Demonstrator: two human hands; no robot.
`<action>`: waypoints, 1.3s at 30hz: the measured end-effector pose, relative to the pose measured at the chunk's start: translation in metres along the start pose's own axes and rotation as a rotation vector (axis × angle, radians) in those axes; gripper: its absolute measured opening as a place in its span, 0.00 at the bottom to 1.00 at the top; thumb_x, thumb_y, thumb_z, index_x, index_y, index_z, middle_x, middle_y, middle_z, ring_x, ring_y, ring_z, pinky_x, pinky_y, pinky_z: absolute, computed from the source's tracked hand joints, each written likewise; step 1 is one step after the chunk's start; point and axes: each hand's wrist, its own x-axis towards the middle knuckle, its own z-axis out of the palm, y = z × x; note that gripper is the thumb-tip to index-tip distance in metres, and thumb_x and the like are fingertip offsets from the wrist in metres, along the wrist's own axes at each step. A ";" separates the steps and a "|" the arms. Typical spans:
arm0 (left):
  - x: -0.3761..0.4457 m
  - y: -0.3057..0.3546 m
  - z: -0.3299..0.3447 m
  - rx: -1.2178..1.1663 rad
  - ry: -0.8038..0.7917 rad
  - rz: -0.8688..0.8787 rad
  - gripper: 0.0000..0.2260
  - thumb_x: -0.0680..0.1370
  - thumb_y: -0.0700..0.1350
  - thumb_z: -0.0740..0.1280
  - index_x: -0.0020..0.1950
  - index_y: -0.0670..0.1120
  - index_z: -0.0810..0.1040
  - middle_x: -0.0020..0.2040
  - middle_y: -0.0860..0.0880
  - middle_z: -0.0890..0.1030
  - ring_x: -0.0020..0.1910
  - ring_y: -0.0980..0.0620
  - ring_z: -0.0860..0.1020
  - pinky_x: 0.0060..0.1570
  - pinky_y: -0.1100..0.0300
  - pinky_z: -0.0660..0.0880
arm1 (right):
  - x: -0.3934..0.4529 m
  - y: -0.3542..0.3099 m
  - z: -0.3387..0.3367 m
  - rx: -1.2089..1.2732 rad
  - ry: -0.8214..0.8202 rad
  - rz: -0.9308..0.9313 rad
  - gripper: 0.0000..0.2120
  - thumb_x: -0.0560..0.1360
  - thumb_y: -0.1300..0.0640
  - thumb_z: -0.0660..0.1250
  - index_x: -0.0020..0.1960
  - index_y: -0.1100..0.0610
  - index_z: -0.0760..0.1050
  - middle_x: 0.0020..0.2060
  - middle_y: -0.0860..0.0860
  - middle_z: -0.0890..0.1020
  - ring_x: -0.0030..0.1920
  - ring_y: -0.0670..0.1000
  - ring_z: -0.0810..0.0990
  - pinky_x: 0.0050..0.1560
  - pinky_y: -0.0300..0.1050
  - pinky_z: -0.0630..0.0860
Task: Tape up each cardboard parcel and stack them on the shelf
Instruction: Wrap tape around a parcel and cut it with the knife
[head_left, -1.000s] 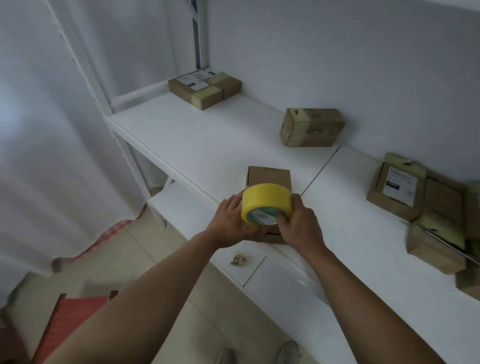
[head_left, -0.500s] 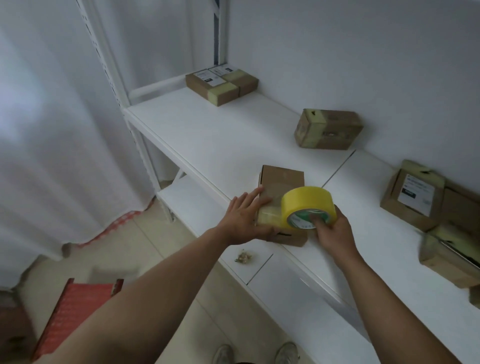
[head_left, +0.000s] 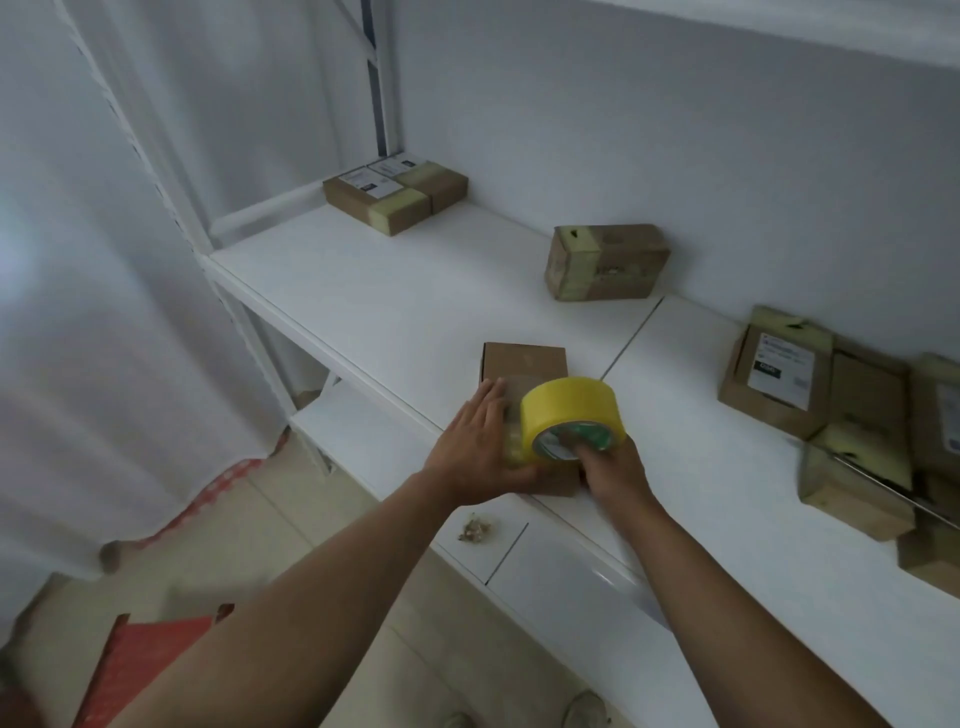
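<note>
A small flat cardboard parcel (head_left: 524, 366) lies near the front edge of the white shelf (head_left: 395, 312). My left hand (head_left: 475, 447) presses flat on the parcel's near left part, fingers straight, over a strip of yellowish tape. My right hand (head_left: 610, 467) grips a yellow tape roll (head_left: 571, 413) with fingers hooked in its core, holding it on edge over the parcel's near right part. The parcel's near end is hidden by both hands.
Taped parcels sit at the back left corner (head_left: 397, 195) and by the wall (head_left: 605, 262). A loose pile of parcels (head_left: 831, 410) crowds the right side. A lower shelf (head_left: 545, 566) holds a bit of debris (head_left: 474, 529). A red object (head_left: 150, 660) lies on the floor.
My right hand has carried the tape roll from the middle of the parcel to its right side. My left hand has let go of the roll and now lies flat on the parcel.
</note>
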 end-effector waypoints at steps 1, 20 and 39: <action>0.000 -0.001 0.001 0.002 0.005 -0.007 0.52 0.70 0.72 0.68 0.80 0.40 0.53 0.82 0.47 0.49 0.80 0.53 0.42 0.79 0.53 0.49 | 0.001 -0.002 -0.002 -0.031 -0.006 -0.031 0.15 0.67 0.51 0.75 0.52 0.52 0.80 0.46 0.53 0.84 0.48 0.56 0.83 0.50 0.56 0.80; 0.000 -0.002 0.004 -0.070 0.031 -0.006 0.55 0.65 0.78 0.63 0.80 0.43 0.55 0.82 0.49 0.51 0.80 0.55 0.44 0.79 0.53 0.53 | 0.006 0.015 -0.020 0.217 -0.053 0.080 0.06 0.72 0.60 0.74 0.45 0.58 0.77 0.33 0.59 0.76 0.31 0.54 0.73 0.30 0.45 0.66; 0.000 -0.004 0.005 -0.040 0.037 -0.025 0.53 0.66 0.78 0.62 0.80 0.45 0.56 0.82 0.52 0.51 0.80 0.57 0.44 0.78 0.54 0.54 | 0.016 0.033 -0.065 -0.013 0.113 0.017 0.05 0.74 0.56 0.69 0.50 0.51 0.78 0.47 0.59 0.84 0.35 0.62 0.85 0.48 0.61 0.82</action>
